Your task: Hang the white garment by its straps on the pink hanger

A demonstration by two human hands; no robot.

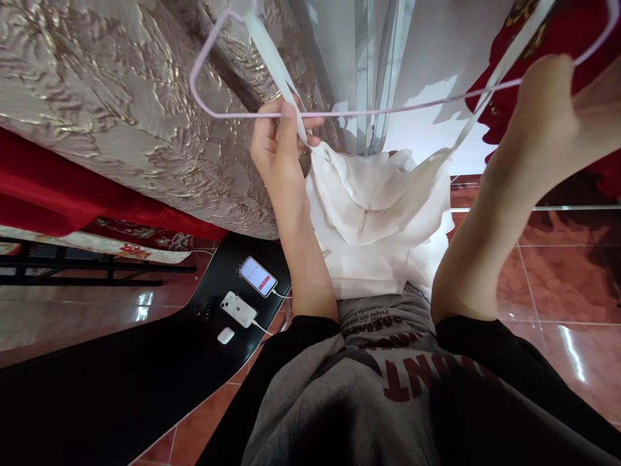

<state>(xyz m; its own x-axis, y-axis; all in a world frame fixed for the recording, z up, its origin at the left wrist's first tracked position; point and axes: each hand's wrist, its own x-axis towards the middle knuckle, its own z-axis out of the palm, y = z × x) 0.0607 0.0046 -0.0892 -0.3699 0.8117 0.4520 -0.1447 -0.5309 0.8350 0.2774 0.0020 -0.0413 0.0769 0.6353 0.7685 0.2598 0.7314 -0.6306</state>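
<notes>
A thin lilac clothes hanger (213,110) stretches across the top of the view. A white strappy garment (378,213) hangs from it in folds in front of my chest. My left hand (276,145) pinches the garment's left strap (276,65) against the hanger's bottom bar. My right hand (548,123) is raised at the hanger's right end, fingers curled round the wire near the right strap (490,84); its fingertips run out of the picture.
A black table (121,375) at the lower left carries a lit phone (259,276), a white phone (237,309) on a cable and a small white earbud case (226,335). A beige embossed curtain (97,97) and red fabric (43,200) hang left. Glossy red floor tiles (557,278) lie right.
</notes>
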